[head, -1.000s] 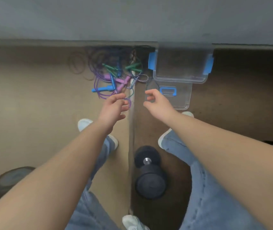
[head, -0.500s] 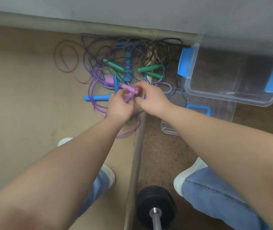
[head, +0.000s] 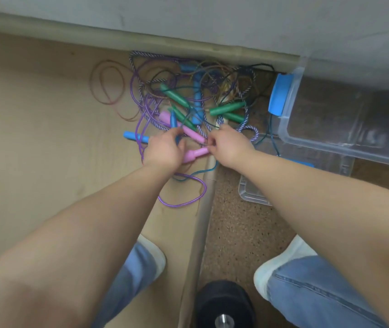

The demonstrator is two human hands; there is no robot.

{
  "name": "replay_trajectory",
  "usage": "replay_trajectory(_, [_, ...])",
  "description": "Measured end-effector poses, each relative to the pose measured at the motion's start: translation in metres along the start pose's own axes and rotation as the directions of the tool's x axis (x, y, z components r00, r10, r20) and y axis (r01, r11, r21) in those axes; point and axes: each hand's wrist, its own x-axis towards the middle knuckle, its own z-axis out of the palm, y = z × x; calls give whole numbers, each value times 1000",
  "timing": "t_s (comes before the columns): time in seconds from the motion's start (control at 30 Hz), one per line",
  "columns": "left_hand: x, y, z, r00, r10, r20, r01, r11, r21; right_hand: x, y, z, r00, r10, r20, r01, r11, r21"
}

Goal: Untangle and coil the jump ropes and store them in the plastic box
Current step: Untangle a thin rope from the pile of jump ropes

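Now that both hands have come down from the air, the left hand (head: 165, 151) grips a pink handle (head: 194, 154) and the right hand (head: 230, 145) pinches cord beside it. Untangling has begun. The ropes (head: 188, 98) sit at top middle, left of the box (head: 345, 119). Fingertips are hidden.

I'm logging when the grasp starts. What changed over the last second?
Both hands dropped from above into the rope tangle: left hand and right hand now close on the pink handles. The plastic box and ropes stayed put.
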Motion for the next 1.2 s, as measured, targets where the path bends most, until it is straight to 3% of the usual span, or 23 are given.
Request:
replay_trajectory(0.07, [-6,1,-5,1000,11,-12,-12,995,-97,-4,0,2,999,4,-42,-3,1000,19])
replay_trajectory(0.13, [-9,0,-10,999,-9,-49,-8,937,-349,-8,0,2,997,0,-73,0,1000,-9])
replay_trajectory(0.23, [-10,6,-23,979,-188,-80,59,633,-772,-10,5,4,989,9,-145,-14,999,-32])
replay_trajectory(0.3, [-11,14,-32,978,-208,7,101,447,-889,-13,7,7,985,5,-170,-14,999,-49])
replay_trajectory(0.33, [-12,13,-34,982,-185,36,115,434,-894,-16,7,9,986,-16,-165,5,998,-68])
replay_trajectory(0.5, [-12,-7,-22,989,-135,60,135,661,-738,-22,2,16,968,-192,-164,161,970,-181])
replay_trajectory(0.63, [-6,-17,-14,964,-253,79,215,574,-790,-14,-8,19,979,-86,-187,51,982,-184])
replay_trajectory(0.73, [-4,-19,-14,946,-268,185,289,430,-855,-9,-11,21,955,-75,-287,87,996,31])
replay_trajectory(0.83, [-15,-17,-15,954,-196,228,291,407,-866,-11,-22,20,934,-37,-356,148,946,290])
replay_trajectory(0.9, [-28,-12,-15,958,-139,252,287,403,-869,-18,-36,16,963,74,-261,66,869,490])
replay_trajectory(0.97, [-43,-4,-15,949,-83,304,311,393,-865,-27,-50,14,988,149,-47,-77,730,679])
replay_trajectory(1.03, [-54,1,-13,941,-18,337,310,438,-844,-35,-54,12,984,167,63,-157,642,751])
replay_trajectory(1.2, [-74,-5,-5,940,10,342,257,638,-726,-59,-48,11,960,245,133,-237,466,852])
